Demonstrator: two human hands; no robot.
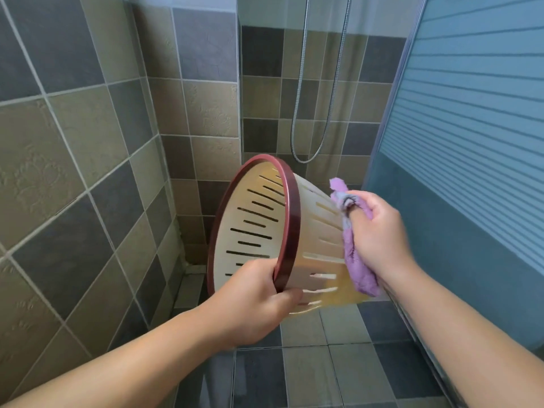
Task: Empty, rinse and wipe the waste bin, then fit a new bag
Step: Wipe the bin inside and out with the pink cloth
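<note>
bin (265,231) tipped on its side, held in the air above the tiled floor (309,375) by me, its mouth facing left. my left hand (253,301) grips the dark red rim (290,231), thumb outside. my right hand (376,231) clutches a purple cloth (357,269), pressed against the slotted outer wall.

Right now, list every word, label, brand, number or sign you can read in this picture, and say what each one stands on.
None: no readable text shows anywhere.
Waste bin: slotted cream wall and dark red rim, no label visible.
Purple cloth: no tag or print showing.
Wall tiles: embossed pattern only, no lettering.
Frosted door: horizontal stripes only.
</note>
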